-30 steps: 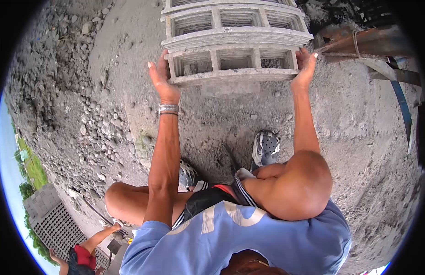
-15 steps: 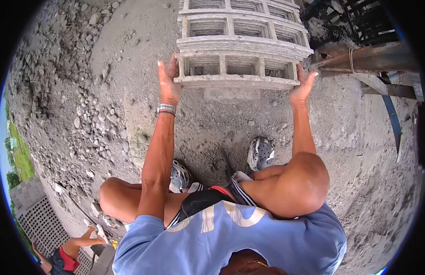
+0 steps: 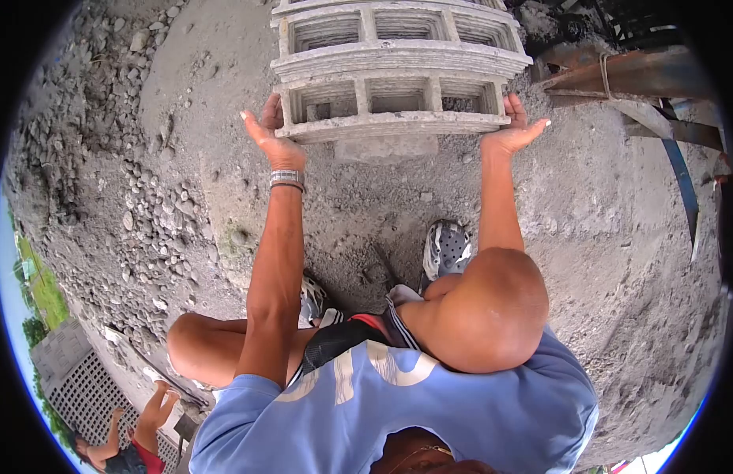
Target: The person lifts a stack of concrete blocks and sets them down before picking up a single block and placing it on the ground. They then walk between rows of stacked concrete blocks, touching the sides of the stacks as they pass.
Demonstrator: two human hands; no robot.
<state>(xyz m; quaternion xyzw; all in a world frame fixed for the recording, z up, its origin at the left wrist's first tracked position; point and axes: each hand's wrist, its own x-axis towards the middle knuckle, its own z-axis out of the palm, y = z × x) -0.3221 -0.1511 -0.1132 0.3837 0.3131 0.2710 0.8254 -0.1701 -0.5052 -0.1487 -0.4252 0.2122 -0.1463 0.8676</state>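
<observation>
Front concrete stack (image 3: pixel 394 121): lies straight ahead of me on the ground, three openings facing up, between my two hands.
Left hand (image 3: pixel 276 142): at the stack's left end, fingers (image 3: pixel 271 107) stretched along that end, thumb spread away from them.
Right hand (image 3: pixel 510 136): at the right end, fingers (image 3: pixel 515 104) lightly bent and reaching up beside the corner, thumb sticking outward.
Grip: neither of my hands is closed; the stack sits between my palms, and I cannot tell how hard they press.
Second stack (image 3: pixel 402 60): just beyond my fingertips, right behind the front one, with the same three openings.
Pale slab (image 3: pixel 386 148): on my side of the front stack, lying between my wrists.
Watch (image 3: pixel 286 175): on my left wrist, short of the stack.
Rusty beam (image 3: pixel 651 75): off to the right, apart from my right fingers.
</observation>
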